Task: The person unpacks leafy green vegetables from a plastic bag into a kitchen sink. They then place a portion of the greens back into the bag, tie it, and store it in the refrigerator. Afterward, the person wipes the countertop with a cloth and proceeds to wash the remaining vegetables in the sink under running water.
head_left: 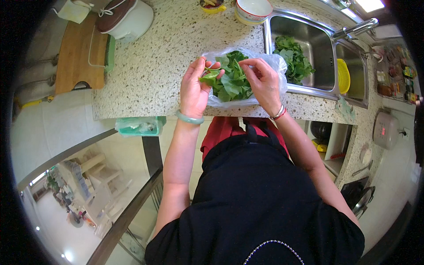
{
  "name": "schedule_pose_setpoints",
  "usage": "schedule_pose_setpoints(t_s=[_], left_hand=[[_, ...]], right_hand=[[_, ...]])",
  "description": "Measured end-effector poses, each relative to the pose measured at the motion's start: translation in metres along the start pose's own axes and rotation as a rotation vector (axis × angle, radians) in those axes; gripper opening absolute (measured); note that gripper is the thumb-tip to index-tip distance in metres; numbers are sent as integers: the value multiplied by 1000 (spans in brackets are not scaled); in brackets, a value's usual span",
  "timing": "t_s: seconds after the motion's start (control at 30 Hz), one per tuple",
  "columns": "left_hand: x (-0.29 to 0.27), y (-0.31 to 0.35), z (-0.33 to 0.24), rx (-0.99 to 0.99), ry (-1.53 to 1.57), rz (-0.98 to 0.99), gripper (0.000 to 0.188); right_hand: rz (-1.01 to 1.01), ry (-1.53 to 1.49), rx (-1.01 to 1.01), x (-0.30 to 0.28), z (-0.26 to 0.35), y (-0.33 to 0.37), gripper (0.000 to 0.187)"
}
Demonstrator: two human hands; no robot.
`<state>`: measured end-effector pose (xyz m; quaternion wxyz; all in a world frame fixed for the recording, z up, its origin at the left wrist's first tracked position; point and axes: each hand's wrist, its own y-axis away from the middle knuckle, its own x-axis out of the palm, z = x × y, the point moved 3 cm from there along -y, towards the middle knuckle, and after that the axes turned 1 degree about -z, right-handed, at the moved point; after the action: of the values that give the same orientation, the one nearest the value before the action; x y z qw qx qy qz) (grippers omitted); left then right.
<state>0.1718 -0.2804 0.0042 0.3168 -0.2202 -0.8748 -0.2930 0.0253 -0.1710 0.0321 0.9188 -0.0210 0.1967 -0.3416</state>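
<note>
Over the speckled counter, my left hand [194, 84] has its fingers curled round a leafy green sprig [210, 76]. A pale green bangle circles that wrist. My right hand [263, 80] pinches thumb and fingertips together at the thin stem [240, 69] of another leafy green, its lower end among the pile. Between and below both hands, a heap of leafy greens [232, 86] lies on a clear plastic bag [277, 62], which spreads toward the sink's edge. More loose greens [292, 59] lie in the left basin of the steel sink [319, 37].
A faucet [360, 27] reaches over the sink; a yellow colander [343, 76] stands in its right basin. Bowls [252, 9] sit at the back. At left are a white pot-like appliance [137, 22] and a wooden board [81, 57]. A green bin [138, 126] hangs below the counter edge.
</note>
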Motion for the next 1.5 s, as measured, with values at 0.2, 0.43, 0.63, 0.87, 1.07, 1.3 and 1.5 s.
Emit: schedule_pose_setpoints(t_s=[0.2, 0.43, 0.63, 0.87, 1.07, 1.3, 1.5], left_hand=[[15, 6, 17, -54, -17, 8, 17], [29, 8, 26, -47, -97, 19, 23], [54, 16, 33, -76, -39, 10, 19], [56, 17, 46, -110, -50, -35, 20], [74, 21, 60, -155, -32, -48, 19], [105, 21, 80, -179, 31, -30, 16], [115, 16, 91, -190, 180, 68, 17]], right_hand=[[150, 16, -84, 13, 15, -8, 13], [253, 117, -117, 0, 2, -13, 12], [297, -36, -47, -10, -1, -18, 17], [399, -443, 363, -34, -20, -24, 20], [403, -632, 571, -46, -30, -25, 17], [276, -777, 673, -70, -31, -23, 14], [87, -824, 736, -109, -46, -33, 11]])
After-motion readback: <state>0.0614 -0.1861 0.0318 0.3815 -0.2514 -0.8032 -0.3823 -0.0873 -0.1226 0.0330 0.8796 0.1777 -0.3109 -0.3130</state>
